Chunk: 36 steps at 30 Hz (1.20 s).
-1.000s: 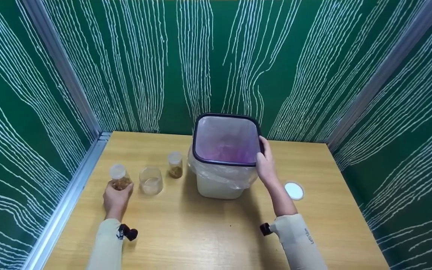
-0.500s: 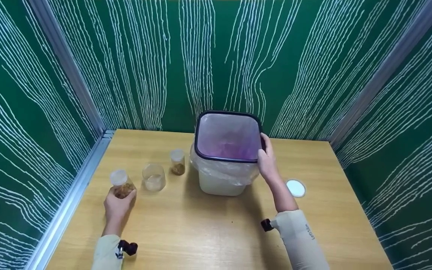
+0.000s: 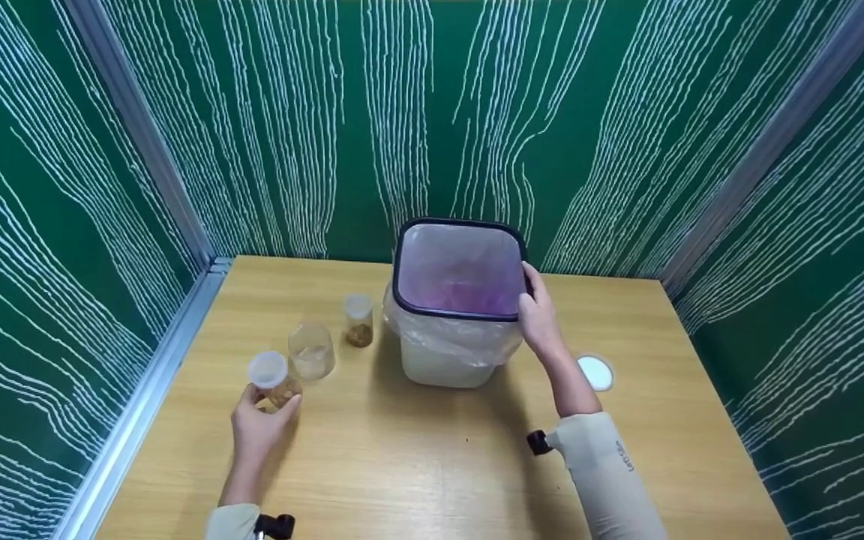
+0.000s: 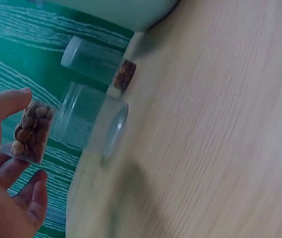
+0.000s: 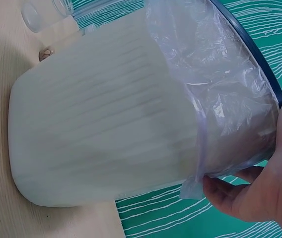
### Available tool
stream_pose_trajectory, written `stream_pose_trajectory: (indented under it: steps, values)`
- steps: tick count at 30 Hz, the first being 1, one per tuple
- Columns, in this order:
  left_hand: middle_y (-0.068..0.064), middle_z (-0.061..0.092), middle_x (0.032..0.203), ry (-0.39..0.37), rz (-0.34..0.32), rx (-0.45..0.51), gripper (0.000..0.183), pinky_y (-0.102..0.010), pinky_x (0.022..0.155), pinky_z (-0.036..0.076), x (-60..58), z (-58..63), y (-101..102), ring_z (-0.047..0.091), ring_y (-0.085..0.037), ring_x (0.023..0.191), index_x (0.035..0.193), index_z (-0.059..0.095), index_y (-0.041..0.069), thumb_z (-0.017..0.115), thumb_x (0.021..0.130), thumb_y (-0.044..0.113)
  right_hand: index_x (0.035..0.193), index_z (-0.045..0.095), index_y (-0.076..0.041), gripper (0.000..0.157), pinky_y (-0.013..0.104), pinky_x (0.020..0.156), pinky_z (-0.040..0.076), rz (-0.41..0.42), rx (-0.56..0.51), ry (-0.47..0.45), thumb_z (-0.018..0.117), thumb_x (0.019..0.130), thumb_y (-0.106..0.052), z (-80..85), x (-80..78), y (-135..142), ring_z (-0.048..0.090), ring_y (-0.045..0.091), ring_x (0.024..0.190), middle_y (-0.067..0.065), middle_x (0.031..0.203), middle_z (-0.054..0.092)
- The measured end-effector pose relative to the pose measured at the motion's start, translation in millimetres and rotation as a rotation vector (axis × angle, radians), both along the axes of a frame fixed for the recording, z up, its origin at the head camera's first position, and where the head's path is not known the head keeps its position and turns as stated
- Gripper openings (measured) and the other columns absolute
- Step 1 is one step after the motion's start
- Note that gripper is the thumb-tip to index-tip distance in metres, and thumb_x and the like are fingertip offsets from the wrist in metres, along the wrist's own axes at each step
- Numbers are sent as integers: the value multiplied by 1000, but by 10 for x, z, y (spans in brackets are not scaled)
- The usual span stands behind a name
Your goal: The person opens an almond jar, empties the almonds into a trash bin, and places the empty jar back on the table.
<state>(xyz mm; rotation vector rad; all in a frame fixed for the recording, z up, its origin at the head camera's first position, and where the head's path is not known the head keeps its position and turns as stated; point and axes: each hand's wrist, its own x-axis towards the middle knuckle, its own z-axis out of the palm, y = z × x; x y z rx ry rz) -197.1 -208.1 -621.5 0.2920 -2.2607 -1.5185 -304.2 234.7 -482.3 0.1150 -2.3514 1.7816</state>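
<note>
In the head view my left hand (image 3: 263, 431) pinches a clear lidded jar (image 3: 280, 384) at front left. Brown, nut-like pieces (image 4: 32, 131) fill its lower part, and the left wrist view shows it raised above the table. Beside it stands an empty clear jar (image 3: 312, 356) with no lid on it. My right hand (image 3: 541, 319) grips the right side of the black rim (image 3: 462, 314) of a pale waste bin (image 3: 443, 367). A clear bin bag (image 5: 220, 99) lines the bin, folded over its outside; the bin's inside looks purplish.
A second lidded jar (image 3: 359, 322) with some brown pieces stands between the empty jar and the bin. To the right of the bin a round white lid (image 3: 595, 373) lies on the wooden table (image 3: 432, 465). Green, white-streaked walls (image 3: 394, 112) enclose the table's back and sides.
My left hand has moved right and nearer to me with the jar, now close to the empty jar. My right hand keeps its grip on the bin's rim. The head view has shifted slightly.
</note>
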Motion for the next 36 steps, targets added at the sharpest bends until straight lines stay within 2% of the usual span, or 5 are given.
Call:
stream_pose_trajectory:
  steps: [10,21,23,29,36]
  values:
    - [-12,68,106,66,-103,-31,54,-45,80,47,50,87,291,59,-27,99,114,63,3,89,69,16,152,31,-10,57,40,115,18,-19,30,35,34,95,-11,6,-13,45,25,19,141,7,155,30]
    - [-6,67,114,82,-213,-64,59,-47,82,47,-1,269,528,59,-23,104,119,64,6,89,69,23,151,32,-8,54,37,112,24,-11,-96,50,41,98,-9,-22,-21,2,28,23,139,12,154,31]
    - [-7,67,113,78,-218,-72,58,-47,82,48,-12,290,567,59,-24,103,117,64,6,90,68,22,150,35,-7,52,40,109,29,-34,-124,75,45,99,-10,-23,23,-9,34,27,135,15,151,35]
    - [-4,67,112,79,-251,-84,60,-52,85,46,-4,327,661,59,-23,104,117,64,9,91,67,25,136,47,8,41,45,99,35,-128,-100,185,51,98,-7,252,439,-66,41,40,125,26,138,43]
    - [1,67,111,144,-276,-167,62,-47,82,47,-24,373,712,58,-20,103,119,65,13,91,66,29,114,60,14,24,28,85,43,-328,-177,262,54,95,1,263,667,58,55,26,103,27,114,60]
